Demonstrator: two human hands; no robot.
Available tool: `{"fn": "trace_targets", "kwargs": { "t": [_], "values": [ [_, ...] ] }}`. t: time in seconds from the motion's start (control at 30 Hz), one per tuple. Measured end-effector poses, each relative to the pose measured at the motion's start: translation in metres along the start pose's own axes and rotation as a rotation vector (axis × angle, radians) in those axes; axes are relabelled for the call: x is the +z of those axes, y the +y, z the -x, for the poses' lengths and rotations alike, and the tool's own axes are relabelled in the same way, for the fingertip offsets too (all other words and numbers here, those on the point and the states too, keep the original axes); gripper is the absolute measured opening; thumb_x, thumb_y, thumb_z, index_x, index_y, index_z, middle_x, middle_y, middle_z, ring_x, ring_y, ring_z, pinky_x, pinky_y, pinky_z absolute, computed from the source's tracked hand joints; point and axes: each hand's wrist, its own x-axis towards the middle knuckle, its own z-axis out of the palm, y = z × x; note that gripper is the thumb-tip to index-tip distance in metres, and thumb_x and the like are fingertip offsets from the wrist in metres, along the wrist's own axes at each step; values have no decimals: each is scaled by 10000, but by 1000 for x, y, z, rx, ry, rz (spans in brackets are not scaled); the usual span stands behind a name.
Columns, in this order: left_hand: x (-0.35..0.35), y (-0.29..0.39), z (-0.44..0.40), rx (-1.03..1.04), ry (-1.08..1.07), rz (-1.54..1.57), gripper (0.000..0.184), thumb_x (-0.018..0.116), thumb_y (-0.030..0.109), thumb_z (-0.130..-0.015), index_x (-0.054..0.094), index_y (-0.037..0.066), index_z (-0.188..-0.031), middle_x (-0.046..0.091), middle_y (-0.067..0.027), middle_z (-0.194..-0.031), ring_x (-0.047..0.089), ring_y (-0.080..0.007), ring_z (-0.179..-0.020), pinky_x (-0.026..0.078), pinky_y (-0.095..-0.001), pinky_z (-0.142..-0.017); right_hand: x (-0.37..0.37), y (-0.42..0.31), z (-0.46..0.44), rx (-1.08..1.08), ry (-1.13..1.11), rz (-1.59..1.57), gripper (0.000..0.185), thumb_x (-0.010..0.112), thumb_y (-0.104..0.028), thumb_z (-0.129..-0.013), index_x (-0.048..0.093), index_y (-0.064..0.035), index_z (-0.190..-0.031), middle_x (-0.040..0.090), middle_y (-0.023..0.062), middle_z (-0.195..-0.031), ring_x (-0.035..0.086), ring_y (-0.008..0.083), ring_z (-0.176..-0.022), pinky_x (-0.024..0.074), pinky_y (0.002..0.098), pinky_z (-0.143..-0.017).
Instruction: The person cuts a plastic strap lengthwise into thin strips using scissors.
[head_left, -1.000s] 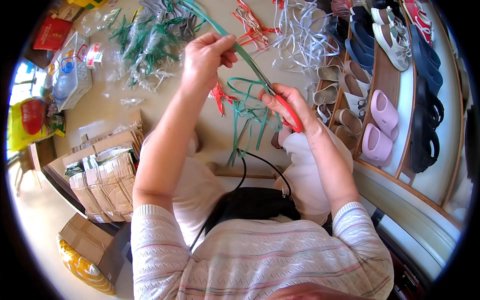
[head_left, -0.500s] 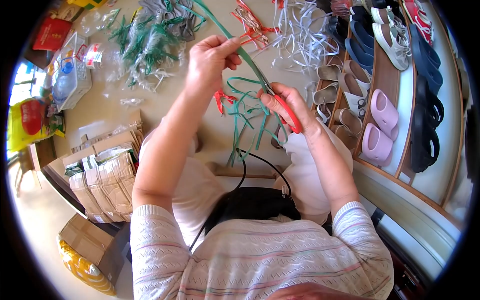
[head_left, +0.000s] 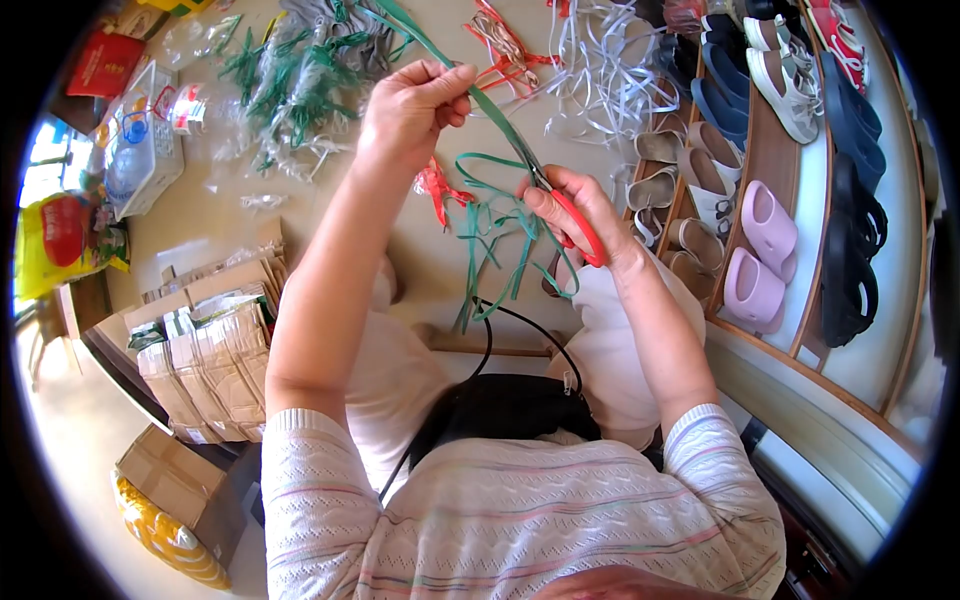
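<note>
My left hand (head_left: 415, 112) pinches a long green strap (head_left: 492, 108) that runs from the top of the view down to the scissors. In my right hand (head_left: 580, 205) are the red-handled scissors (head_left: 585, 228), their blades lying along the strap's lower part. Whether the blades are parted is too small to tell. Thin green strips (head_left: 515, 240) dangle in loops below the blades, between my hands and my knees. Behind them a red strip bundle (head_left: 438, 190) lies on the floor.
White strips (head_left: 610, 80) and a green and clear tangle (head_left: 290, 95) lie on the floor ahead. A shoe rack (head_left: 775, 165) stands at the right. At the left are a cardboard box (head_left: 215, 375), a white basket (head_left: 152, 180) and a plastic bottle (head_left: 205, 110).
My left hand has shifted slightly up and to the left along with the strap. The dangling green strips have swung a little, while my right hand and the scissors have hardly moved.
</note>
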Motion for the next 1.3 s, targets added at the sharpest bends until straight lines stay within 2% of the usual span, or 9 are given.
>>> {"fn": "trace_targets", "kwargs": {
  "t": [0.37, 0.57, 0.77, 0.93, 1.3],
  "values": [
    [3, -5, 2, -2, -56, 1, 126, 641, 63, -794, 538, 76, -723, 550, -7, -639, 514, -95, -531, 383, -210, -483, -1, -2, 4, 15, -20, 25, 350, 608, -381, -823, 567, -44, -908, 435, -70, -607, 356, 11, -450, 266, 171, -400],
    [14, -12, 7, -30, -105, 40, 119, 641, 69, -795, 542, 83, -729, 542, 0, -627, 502, -92, -516, 382, -207, -481, 7, -3, 0, -54, 11, -75, 316, 616, -351, -823, 563, -47, -895, 407, -81, -577, 321, 9, -427, 248, 173, -385],
    [8, -7, 4, -20, -88, 74, 83, 635, 80, -802, 559, 74, -770, 545, 0, -636, 503, -101, -522, 371, -212, -482, 6, -6, 5, 36, -9, -142, 299, 618, -339, -824, 560, -52, -887, 386, -89, -557, 290, -3, -410, 219, 169, -375],
    [4, -2, 1, 51, -79, 119, 53, 631, 75, -804, 584, 72, -827, 562, -2, -668, 512, -102, -533, 373, -212, -486, 5, -5, 5, 45, -51, -202, 312, 609, -333, -832, 554, -36, -907, 382, -78, -554, 303, 6, -414, 233, 168, -383],
    [12, -12, 7, -5, -72, 48, 58, 644, 76, -792, 607, 62, -834, 568, 9, -684, 513, -89, -533, 387, -204, -483, 2, -9, 5, 8, -56, -120, 339, 586, -363, -842, 561, -36, -929, 424, -43, -596, 360, 16, -453, 299, 159, -417]
  ]
}}
